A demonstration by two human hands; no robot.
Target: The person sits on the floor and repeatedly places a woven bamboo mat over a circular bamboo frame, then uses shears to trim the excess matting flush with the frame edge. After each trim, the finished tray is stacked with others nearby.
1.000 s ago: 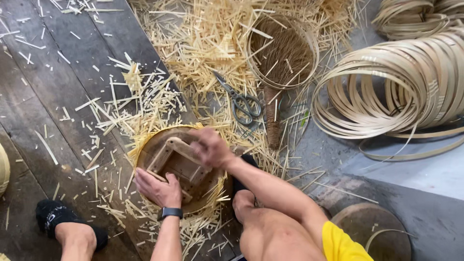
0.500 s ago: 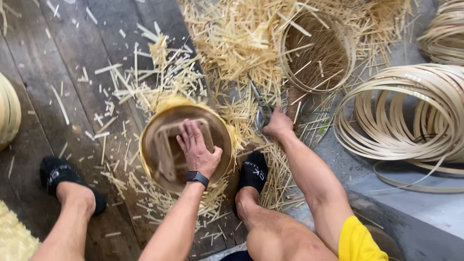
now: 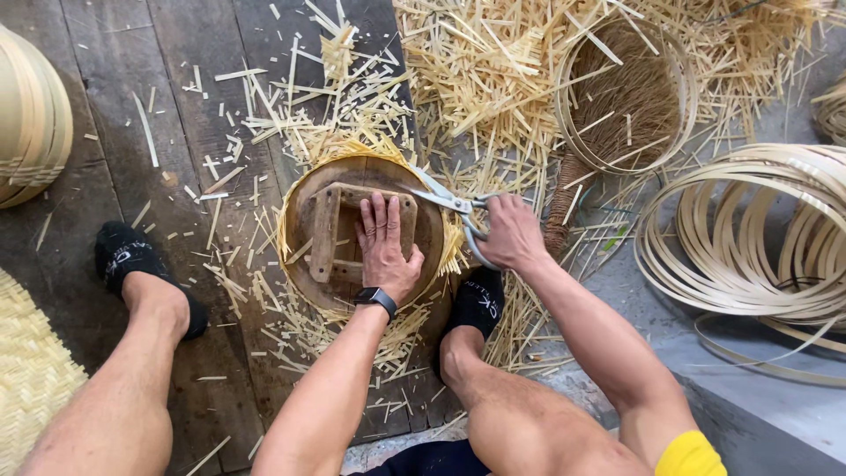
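Scissors (image 3: 454, 207) gripped by right hand (image 3: 511, 234) at handles, blades at round wooden form (image 3: 361, 234) on floor; left hand (image 3: 383, 242) flat, fingers spread. Probably stiff, sharp; best held by handles.

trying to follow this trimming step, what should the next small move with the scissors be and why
Probably close the scissors on the strip ends sticking past the round wooden form. The right hand holds them with blades open at the form's upper right edge, the left hand presses flat on the form, and uncut ends fringe the rim.
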